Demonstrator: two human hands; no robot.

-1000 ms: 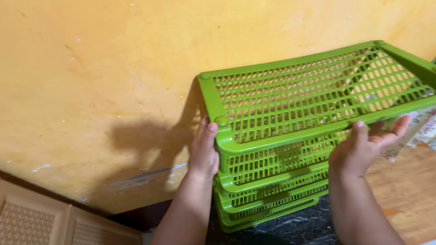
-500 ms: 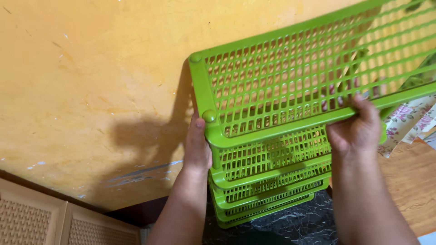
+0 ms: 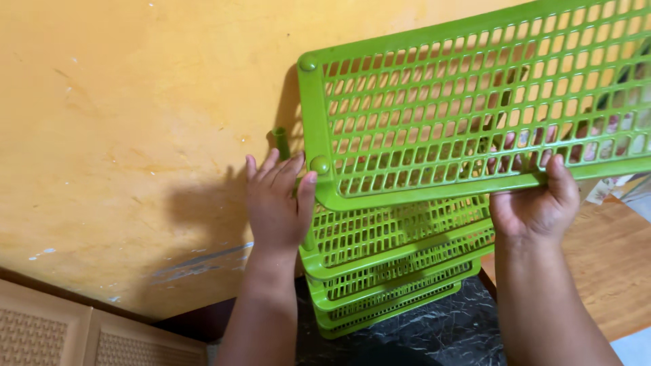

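A green plastic slotted rack of stacked shelves stands against a yellow wall. Its top shelf is raised and tilted above the lower tiers. My right hand grips this shelf's front edge, thumb on top and fingers showing through the slots. My left hand is at the rack's left end with fingers stretched upward and the thumb touching the shelf's front left corner knob. A short green post sticks up behind those fingers.
The yellow wall fills the left and top. The rack rests on a dark marbled counter. A wooden surface and floral cloth lie to the right. Beige woven cabinet panels sit at the bottom left.
The top shelf has risen and tilted further off the tiers below. My left hand let go of the corner and spread its fingers upward; a green post came into view.
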